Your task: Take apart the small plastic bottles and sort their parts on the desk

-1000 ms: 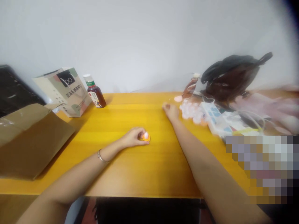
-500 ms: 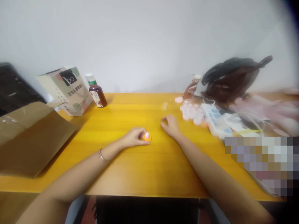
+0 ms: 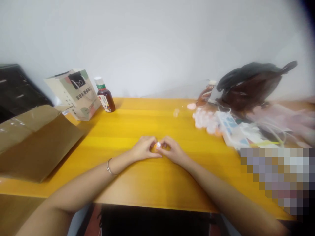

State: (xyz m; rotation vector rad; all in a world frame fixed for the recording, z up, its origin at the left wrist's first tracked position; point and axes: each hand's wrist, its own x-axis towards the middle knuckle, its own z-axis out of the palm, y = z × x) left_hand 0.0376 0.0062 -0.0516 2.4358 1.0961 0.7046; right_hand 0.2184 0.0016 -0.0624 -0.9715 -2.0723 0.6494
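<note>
A small orange item with a whitish top [image 3: 158,145] sits at the middle of the yellow wooden table [image 3: 147,183]. My left hand [image 3: 145,147], with a bracelet on its wrist, curls its fingers and thumb round the item from the left. From the right, my right hand [image 3: 174,151] pinches at the item's whitish top with thumb and fingertips. The two hands nearly meet around it. What exactly the item is cannot be made out.
On the left stand a cardboard box [image 3: 41,144], a paper bag [image 3: 85,95] and a dark bottle [image 3: 106,100]. To the right are another bottle [image 3: 206,95], a cluster of pale round things [image 3: 206,121], a power strip [image 3: 228,126] and a dark bag [image 3: 251,85].
My right hand has come in toward the left and down, from bare table to the small item. My left hand still holds the item. The view has shifted slightly.
</note>
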